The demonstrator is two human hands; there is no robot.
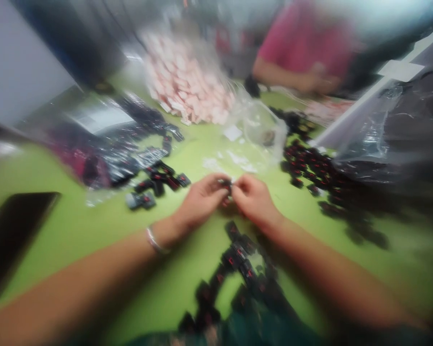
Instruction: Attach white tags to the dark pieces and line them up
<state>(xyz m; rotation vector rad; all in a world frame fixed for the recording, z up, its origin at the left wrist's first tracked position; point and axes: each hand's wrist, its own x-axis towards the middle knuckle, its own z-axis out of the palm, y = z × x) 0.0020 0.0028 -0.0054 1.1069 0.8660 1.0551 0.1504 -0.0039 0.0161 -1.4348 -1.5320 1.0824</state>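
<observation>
My left hand point(204, 198) and my right hand point(253, 199) meet above the middle of the green table point(176, 274). Both are closed, thumbs and fingers pinching one small dark part point(228, 186) between them. Its exact kind is too blurred to name. Just below the hands lies a loose group of small black pieces with red marks point(238, 254), reaching toward my body. Left of my left hand is a cluster of small black and dark red pieces point(159, 178). A grey piece with a pale round end point(140, 199) lies by that cluster.
A clear bag of pale pink pieces point(191, 86) stands at the back. Plastic-wrapped dark parts point(119, 144) lie left; a black slab point(18, 230) is nearer. Many black-red pieces point(310, 168) spread right, beside a plastic-covered box point(389, 115). A person in pink point(303, 48) sits opposite.
</observation>
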